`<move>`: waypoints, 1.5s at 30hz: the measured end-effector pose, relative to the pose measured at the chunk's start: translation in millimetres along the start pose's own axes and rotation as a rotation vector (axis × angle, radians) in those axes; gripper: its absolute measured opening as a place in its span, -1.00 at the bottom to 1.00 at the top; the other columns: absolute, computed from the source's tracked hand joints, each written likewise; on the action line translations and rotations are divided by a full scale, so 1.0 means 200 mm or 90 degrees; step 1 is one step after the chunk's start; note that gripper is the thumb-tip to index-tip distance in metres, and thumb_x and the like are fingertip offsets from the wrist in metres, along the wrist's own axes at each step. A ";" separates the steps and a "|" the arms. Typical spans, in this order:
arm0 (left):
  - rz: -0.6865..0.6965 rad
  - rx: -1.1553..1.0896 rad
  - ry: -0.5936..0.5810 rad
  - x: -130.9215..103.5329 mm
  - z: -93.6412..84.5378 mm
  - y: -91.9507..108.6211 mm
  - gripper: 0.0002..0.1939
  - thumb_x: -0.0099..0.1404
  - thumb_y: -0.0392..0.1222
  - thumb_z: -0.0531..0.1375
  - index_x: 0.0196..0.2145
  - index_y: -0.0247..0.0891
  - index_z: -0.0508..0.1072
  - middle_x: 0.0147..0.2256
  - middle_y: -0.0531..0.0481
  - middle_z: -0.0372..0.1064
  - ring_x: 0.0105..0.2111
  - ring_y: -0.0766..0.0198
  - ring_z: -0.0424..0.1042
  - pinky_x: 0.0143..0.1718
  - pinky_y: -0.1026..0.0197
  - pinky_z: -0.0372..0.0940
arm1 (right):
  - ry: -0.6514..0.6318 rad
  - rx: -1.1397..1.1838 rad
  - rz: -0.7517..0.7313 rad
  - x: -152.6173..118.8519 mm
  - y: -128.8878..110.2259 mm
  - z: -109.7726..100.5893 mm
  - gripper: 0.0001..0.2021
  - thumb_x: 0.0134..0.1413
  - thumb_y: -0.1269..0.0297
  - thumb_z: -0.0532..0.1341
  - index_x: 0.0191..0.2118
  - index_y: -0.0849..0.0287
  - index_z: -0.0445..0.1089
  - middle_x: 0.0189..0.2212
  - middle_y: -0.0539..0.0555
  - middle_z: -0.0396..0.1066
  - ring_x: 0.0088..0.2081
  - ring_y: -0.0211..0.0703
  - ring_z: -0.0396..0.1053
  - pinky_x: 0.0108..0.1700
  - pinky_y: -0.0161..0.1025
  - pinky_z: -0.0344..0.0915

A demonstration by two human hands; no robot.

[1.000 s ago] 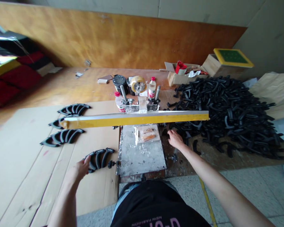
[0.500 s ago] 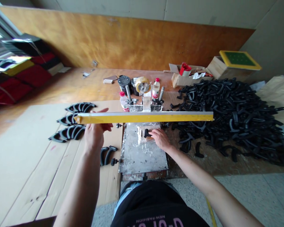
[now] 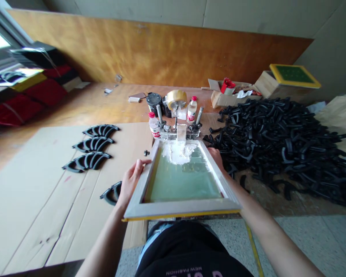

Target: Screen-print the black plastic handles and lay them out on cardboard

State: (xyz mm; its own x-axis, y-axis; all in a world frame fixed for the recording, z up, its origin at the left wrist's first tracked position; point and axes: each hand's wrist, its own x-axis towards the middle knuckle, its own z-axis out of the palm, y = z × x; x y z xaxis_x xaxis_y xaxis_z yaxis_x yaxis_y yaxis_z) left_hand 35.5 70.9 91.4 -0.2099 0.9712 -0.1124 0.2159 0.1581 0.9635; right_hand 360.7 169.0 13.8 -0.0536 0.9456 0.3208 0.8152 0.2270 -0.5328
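A screen printing frame [image 3: 177, 208] with a grey rim and pale green mesh lies lowered in front of me, tilted slightly. White ink [image 3: 178, 154] is smeared over the far end of its mesh. My left hand [image 3: 132, 177] is at the frame's left rim, fingertips curled against the edge. Beyond the right rim, my right hand [image 3: 216, 157] is partly hidden by the frame, close to a heap of black curved plastic parts [image 3: 265, 134]; its fingers do not show. The metal base plate is covered by the frame.
Three rows of black parts [image 3: 88, 161] lie on cardboard [image 3: 46, 181] at left, with more parts [image 3: 111, 193] nearer me. Behind the frame stand a clamp [image 3: 181, 132], bottles [image 3: 192, 109], black tubs [image 3: 154, 102] and a tape roll [image 3: 176, 99]. A carton [image 3: 219, 98] is farther right.
The screen frame has swung down from edge-on to nearly flat, covering the base plate. My left hand came down with it. My right hand left the black part on the plate and moved right.
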 end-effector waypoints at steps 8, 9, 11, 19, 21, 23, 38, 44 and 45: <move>-0.101 0.092 -0.021 -0.04 0.09 -0.41 -0.28 0.17 0.21 0.18 0.20 -0.20 0.32 -0.50 0.10 0.39 -0.56 0.32 0.28 -0.54 0.31 0.14 | -0.061 -0.097 -0.250 0.34 -0.35 0.12 -0.60 0.11 0.43 0.26 0.09 0.22 0.33 0.05 0.20 0.33 0.08 0.00 0.26 0.13 -0.11 0.23; -0.101 0.097 -0.020 -0.04 0.09 -0.43 -0.29 0.18 0.21 0.17 0.20 -0.19 0.32 -0.50 0.09 0.39 -0.56 0.32 0.29 -0.54 0.31 0.15 | -0.108 -0.119 -0.251 0.34 -0.39 0.16 -0.70 0.13 0.45 0.23 0.00 0.23 0.37 -0.05 0.19 0.39 0.01 -0.02 0.29 0.07 -0.13 0.25; -0.106 0.095 -0.021 -0.03 0.10 -0.46 -0.32 0.19 0.20 0.16 0.19 -0.18 0.34 -0.46 0.07 0.42 -0.53 0.30 0.33 -0.52 0.30 0.19 | -0.178 -0.161 -0.244 0.30 -0.41 0.21 -0.85 0.17 0.48 0.17 -0.15 0.24 0.40 -0.21 0.17 0.43 -0.10 -0.04 0.32 -0.03 -0.16 0.26; -0.130 0.030 0.012 -0.04 0.10 -0.47 -0.37 0.13 0.18 0.23 0.09 -0.19 0.44 -0.31 -0.07 0.53 -0.34 0.14 0.48 -0.37 0.22 0.33 | -0.335 -0.093 -0.500 0.01 -0.34 0.03 -0.83 0.09 0.54 0.14 -0.30 0.16 0.42 -0.30 0.08 0.43 -0.18 -0.11 0.31 -0.24 -0.27 0.20; -0.130 0.033 0.010 -0.04 0.10 -0.47 -0.37 0.13 0.18 0.23 0.09 -0.20 0.44 -0.33 -0.06 0.52 -0.36 0.14 0.48 -0.39 0.22 0.33 | -0.348 -0.068 -0.502 0.04 -0.35 0.01 -0.87 0.10 0.49 0.17 -0.34 0.13 0.42 -0.34 0.04 0.42 -0.21 -0.14 0.32 -0.27 -0.29 0.18; -0.123 0.048 0.001 -0.04 0.10 -0.46 -0.36 0.16 0.19 0.21 0.11 -0.21 0.42 -0.35 -0.06 0.51 -0.38 0.16 0.46 -0.42 0.24 0.31 | -0.305 -0.065 -0.464 0.06 -0.36 0.03 -0.88 0.14 0.46 0.18 -0.34 0.14 0.43 -0.35 0.04 0.42 -0.21 -0.13 0.31 -0.26 -0.28 0.18; -0.134 0.004 -0.051 -0.07 0.02 -0.19 -0.23 0.15 0.29 0.20 0.21 -0.19 0.31 -0.44 0.06 0.44 -0.54 0.31 0.31 -0.53 0.32 0.15 | -0.140 -0.069 -0.255 0.42 -0.42 0.04 -0.47 0.12 0.20 0.32 0.22 -0.05 0.28 -0.21 0.05 0.45 -0.19 -0.10 0.38 -0.12 -0.24 0.27; -0.068 -0.186 -0.018 0.05 0.01 0.10 -0.36 0.19 0.37 0.09 -0.07 -0.23 0.47 -0.29 -0.05 0.49 -0.48 0.30 0.38 -0.48 0.28 0.28 | 0.035 -0.041 -0.012 0.52 -0.10 -0.14 -0.71 0.28 0.22 0.07 0.02 0.14 0.41 -0.28 0.08 0.46 -0.25 -0.08 0.40 -0.14 -0.18 0.29; -0.023 -0.241 -0.006 0.09 0.02 0.15 -0.42 0.20 0.32 0.13 -0.10 -0.22 0.47 -0.25 -0.05 0.49 -0.43 0.30 0.41 -0.44 0.27 0.31 | 0.024 -0.037 0.022 0.47 -0.05 -0.14 -0.72 0.29 0.25 0.03 -0.04 0.17 0.43 -0.33 0.08 0.46 -0.28 -0.09 0.39 -0.16 -0.17 0.30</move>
State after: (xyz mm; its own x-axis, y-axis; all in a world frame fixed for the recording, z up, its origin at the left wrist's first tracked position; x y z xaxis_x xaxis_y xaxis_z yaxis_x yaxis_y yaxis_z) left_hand 42.7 93.9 116.8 -0.2013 0.9683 -0.1481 -0.1591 0.1169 0.9803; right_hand 364.3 249.0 70.4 -0.0034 0.9430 0.3328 0.8485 0.1789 -0.4981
